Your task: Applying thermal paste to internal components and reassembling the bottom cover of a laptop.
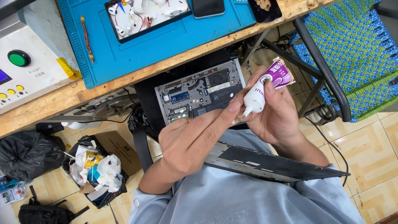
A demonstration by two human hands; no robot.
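While the right hand [275,118] grips a small white tube of glue with a purple end [265,88], nozzle pointing down and to the left, the left hand [195,139] has its fingers curled and its fingertips brought up against the nozzle tip; whether they pinch a cap cannot be told. The tube is held in the air above the person's lap, over an opened laptop [203,93] with its circuit board and fan bare, and a detached grey cover panel [269,164] resting across the lap. The step appears to be readying the nozzle; applying glue next would call for a light, steady squeeze. Beyond, the wooden table [54,99] edge carries a blue work mat [166,37], a tray of small parts [145,14], a phone [208,7] and a white control box [20,66]. The tiled floor holds a box of rubbish [101,166]; a woven chair [352,54] stands right.
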